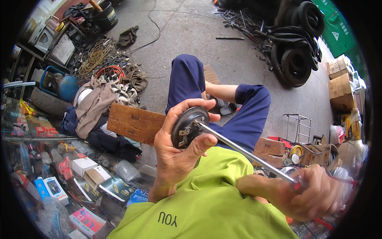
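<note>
My left hand is wrapped round a round black disc horn, with fingers and thumb along its rim. Its back faces up, showing metal terminals and a central screw or stud. A screwdriver with a long bright shaft slants across my lap, its tip touching the horn near the middle. At the lower right, my right hand, slightly blurred, is closed round the screwdriver's handle. Only a bit of red and clear handle shows by the fingers.
A wooden bench lies beneath me. Boxed parts and plastic bags crowd the lower left. Cables and cloths are heaped at left. Tyres stand at far right, above cardboard boxes and a small wire rack.
</note>
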A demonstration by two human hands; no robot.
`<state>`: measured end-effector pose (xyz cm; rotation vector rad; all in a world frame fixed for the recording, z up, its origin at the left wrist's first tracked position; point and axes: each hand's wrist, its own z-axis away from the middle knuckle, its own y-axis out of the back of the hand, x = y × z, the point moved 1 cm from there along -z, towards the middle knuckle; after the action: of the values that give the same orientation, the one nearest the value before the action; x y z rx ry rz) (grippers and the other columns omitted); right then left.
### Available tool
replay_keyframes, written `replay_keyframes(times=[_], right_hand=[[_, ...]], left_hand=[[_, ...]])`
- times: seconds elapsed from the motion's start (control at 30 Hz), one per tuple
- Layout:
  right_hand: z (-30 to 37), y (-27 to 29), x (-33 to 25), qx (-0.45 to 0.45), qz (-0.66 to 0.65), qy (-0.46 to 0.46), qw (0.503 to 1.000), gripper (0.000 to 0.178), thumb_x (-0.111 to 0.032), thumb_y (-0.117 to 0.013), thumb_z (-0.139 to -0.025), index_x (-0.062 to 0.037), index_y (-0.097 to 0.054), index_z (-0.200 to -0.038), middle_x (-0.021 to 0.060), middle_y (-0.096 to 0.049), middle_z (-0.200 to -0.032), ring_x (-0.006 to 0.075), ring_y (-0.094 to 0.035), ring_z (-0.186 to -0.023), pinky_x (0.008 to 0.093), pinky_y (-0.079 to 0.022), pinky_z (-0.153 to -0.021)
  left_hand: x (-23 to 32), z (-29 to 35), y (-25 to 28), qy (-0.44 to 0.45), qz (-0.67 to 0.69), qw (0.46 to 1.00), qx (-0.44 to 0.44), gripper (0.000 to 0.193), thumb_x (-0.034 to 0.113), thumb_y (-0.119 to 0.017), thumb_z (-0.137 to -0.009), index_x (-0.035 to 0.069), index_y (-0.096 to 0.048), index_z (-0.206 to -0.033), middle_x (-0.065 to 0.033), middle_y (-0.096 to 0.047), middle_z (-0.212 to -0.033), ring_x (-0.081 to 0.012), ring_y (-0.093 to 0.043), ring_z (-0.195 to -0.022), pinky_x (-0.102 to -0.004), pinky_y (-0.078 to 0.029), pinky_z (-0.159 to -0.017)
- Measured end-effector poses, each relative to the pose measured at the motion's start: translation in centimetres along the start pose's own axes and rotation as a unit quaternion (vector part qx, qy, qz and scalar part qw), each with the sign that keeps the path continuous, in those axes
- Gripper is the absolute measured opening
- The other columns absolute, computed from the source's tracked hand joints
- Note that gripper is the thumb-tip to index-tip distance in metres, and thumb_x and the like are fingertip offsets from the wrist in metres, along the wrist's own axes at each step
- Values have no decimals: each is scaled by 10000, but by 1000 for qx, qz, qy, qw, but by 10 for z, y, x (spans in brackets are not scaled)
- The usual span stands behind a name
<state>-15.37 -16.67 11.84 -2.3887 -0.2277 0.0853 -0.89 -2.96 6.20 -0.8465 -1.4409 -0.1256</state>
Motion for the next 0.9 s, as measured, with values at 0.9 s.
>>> replay_keyframes(times=[0.9], right_hand=[[3, -4, -5, -40, -91, 53, 994, 17, -78, -574, -819, -76, -591, -823, -49, -538, -638, 19, -503, -483, 161, -289, -504]], left_hand=[[1, 1, -2, 13, 8, 1000, -10, 575, 195, -810, -767, 9, -532, -1234, -119, -625, -1174, -130, -636, -989, -164, -526, -648]])
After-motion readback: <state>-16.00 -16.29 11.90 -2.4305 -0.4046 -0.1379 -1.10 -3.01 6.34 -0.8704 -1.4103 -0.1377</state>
